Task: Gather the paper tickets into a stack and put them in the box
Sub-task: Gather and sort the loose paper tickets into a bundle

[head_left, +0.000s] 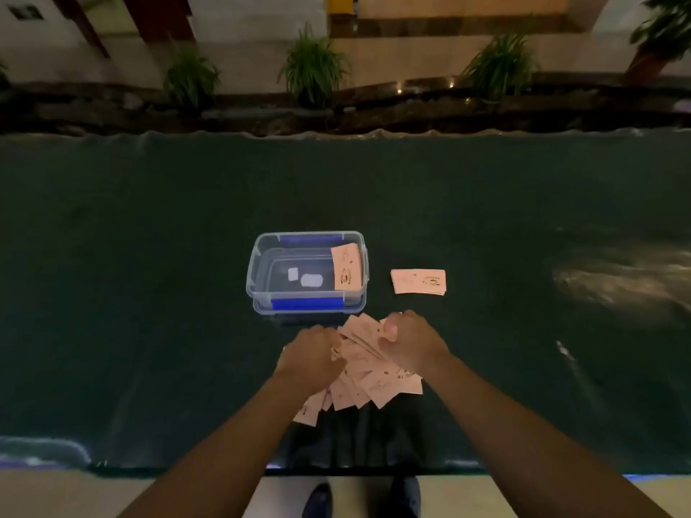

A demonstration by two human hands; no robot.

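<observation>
A loose fan of pink paper tickets [377, 386] lies on the dark green table in front of me. My left hand [310, 357] is closed on the left side of the pile. My right hand [407, 340] grips a few tickets [361, 329] lifted at the pile's top, thumb pressing them. Just beyond stands a clear plastic box [261, 271] with blue clips; one stack of tickets [346, 271] leans inside against its right wall. Another neat stack of tickets [418, 281] lies on the table to the right of the box.
The box sits on its lid [306, 305]. The table's near edge [355, 471] runs just above my shoes [318, 499]. Beyond the far edge is a stone ledge with potted plants [312, 69]. A glossy reflection [617, 278] shows at the right.
</observation>
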